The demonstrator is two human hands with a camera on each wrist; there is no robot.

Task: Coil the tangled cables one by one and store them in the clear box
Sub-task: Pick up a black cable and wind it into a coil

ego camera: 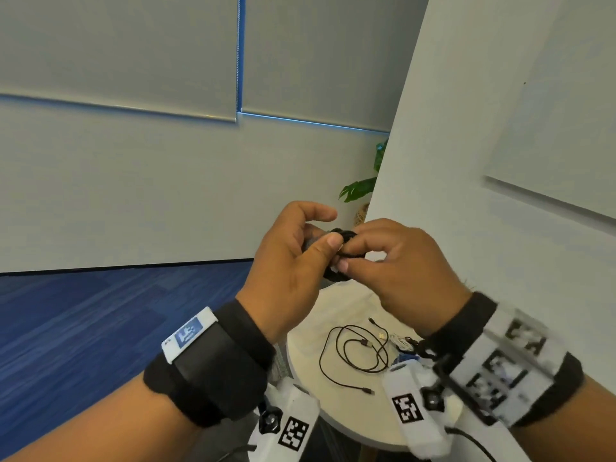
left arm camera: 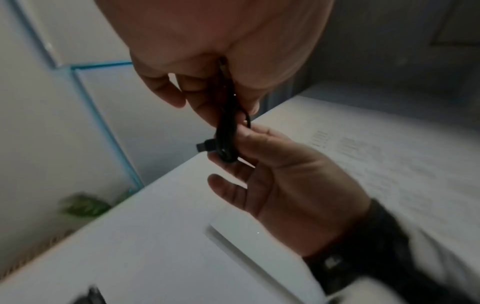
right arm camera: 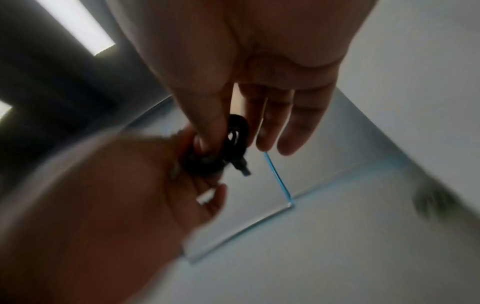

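Wrist straps with printed markers sit closest to the head camera, and just past them both hands meet in mid-air above a round white tabletop (ego camera: 301, 356). Between them is a black cable (ego camera: 343, 236) already wound into a small tight bundle. The left hand (ego camera: 293, 258) curls round it, thumb pressed on top; the right hand (ego camera: 400, 265) pinches the same bundle from the other side with thumb and forefinger, its other fingers loosely spread. From the left wrist a short plug sticks out of the bundle's side, so the step in hand looks like tucking the last end to finish this coil.

Below, on the tabletop, a thin dark cable (ego camera: 353, 355) lies in loose loops, uncoiled, and a white one (ego camera: 401, 341) lies partly hidden behind the right wrist. Beyond is a potted plant (ego camera: 358, 188) by the wall.

No clear box shows in any view; it may sit behind the right forearm. Next, I judge, the coil must be held tight in one hand and set into that box without springing loose.
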